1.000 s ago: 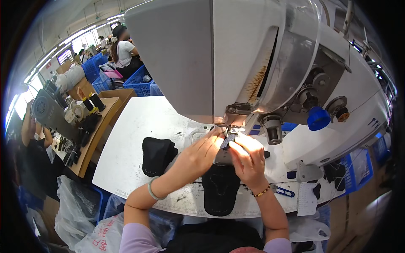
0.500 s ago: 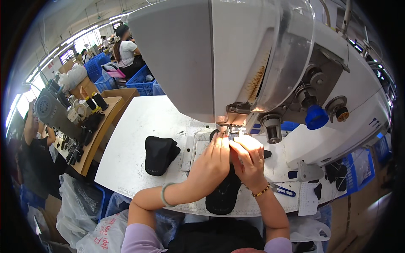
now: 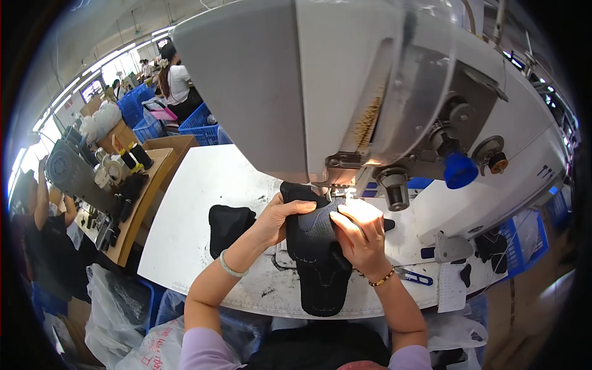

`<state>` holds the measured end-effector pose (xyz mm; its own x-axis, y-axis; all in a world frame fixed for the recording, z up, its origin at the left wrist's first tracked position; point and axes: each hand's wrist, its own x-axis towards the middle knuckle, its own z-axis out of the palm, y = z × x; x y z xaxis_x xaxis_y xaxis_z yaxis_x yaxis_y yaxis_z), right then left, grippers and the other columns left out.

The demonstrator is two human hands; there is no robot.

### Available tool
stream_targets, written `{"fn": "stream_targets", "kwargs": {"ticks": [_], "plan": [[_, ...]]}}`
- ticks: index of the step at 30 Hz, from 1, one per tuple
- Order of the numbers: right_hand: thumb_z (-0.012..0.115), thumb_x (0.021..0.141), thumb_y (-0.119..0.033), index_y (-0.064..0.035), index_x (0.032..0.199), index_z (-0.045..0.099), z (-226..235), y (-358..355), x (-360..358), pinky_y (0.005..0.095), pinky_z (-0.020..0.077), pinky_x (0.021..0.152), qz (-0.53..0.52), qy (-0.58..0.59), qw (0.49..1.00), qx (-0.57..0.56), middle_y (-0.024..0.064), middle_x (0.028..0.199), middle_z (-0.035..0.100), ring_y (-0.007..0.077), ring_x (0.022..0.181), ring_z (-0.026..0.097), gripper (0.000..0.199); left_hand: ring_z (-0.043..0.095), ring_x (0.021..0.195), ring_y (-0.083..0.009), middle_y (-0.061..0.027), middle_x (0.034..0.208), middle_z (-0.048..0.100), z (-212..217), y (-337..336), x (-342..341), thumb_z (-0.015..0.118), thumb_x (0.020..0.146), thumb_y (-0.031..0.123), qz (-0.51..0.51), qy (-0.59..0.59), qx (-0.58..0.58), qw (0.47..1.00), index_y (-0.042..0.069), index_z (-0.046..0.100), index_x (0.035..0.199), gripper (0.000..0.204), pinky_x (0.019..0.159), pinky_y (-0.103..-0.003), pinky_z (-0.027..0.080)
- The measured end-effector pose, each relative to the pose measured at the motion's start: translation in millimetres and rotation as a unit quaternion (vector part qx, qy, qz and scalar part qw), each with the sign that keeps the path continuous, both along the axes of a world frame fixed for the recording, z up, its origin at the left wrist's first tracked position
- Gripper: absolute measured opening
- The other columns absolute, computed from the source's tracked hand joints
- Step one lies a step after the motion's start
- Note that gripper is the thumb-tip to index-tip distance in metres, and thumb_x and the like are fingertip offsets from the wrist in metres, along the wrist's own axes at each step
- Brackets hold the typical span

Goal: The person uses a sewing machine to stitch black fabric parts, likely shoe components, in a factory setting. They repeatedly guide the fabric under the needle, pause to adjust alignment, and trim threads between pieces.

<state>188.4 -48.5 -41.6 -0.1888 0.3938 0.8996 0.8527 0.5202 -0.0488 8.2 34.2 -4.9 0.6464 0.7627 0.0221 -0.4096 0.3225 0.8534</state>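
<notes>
A black fabric piece (image 3: 310, 239), with a grey textured patch and pale stitch marks, lies under the needle area of a white sewing machine (image 3: 351, 169). It reaches down to the table's front edge. My left hand (image 3: 275, 217) grips its left edge, thumb on top and fingers beneath. On the other side, my right hand (image 3: 361, 231) presses and pinches the fabric beside the lit presser foot; its fingertips partly cover the seam. Farther left on the white table (image 3: 185, 203) rests a stack of similar black pieces (image 3: 229, 229).
Blue thread snips (image 3: 414, 277) and a white paper (image 3: 452, 288) lie right of my right wrist. The machine head overhangs my hands. Blue crates (image 3: 200, 125), plastic bags (image 3: 114, 308) and another machine (image 3: 77, 169) stand around. Co-workers are at the left.
My left hand has shifted left from beside the needle and now grips the piece's left edge. More of the fabric shows, with its grey patch uncovered. My right hand stays near the presser foot.
</notes>
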Motion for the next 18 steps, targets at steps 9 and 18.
{"fn": "stream_targets", "kwargs": {"ticks": [9,18], "plan": [[0.072,0.072,-0.008,-0.0134,0.111,0.063,-5,-1,6,0.0334,0.0416,0.079,0.028,0.006,1.0,-0.001,0.001,0.112,0.058,0.016,0.091,0.054,0.041,0.064,0.082,-0.0143,-0.0087,0.092,0.064,-6,-12,4,0.061,0.079,0.004,0.029,-0.024,-0.033,0.999,-0.002,0.059,0.104,0.025,0.075,-0.027,0.054],[0.068,0.068,-0.011,-0.0135,0.107,0.066,0,-5,11,0.0348,0.0411,0.082,0.036,-0.024,0.999,0.018,-0.0012,0.108,0.059,0.0173,0.094,0.054,0.039,0.063,0.085,-0.0159,-0.0094,0.092,0.064,-14,-18,7,0.061,0.079,0.001,0.059,-0.043,-0.094,0.993,-0.002,0.06,0.099,0.02,0.078,-0.029,0.053]]}}
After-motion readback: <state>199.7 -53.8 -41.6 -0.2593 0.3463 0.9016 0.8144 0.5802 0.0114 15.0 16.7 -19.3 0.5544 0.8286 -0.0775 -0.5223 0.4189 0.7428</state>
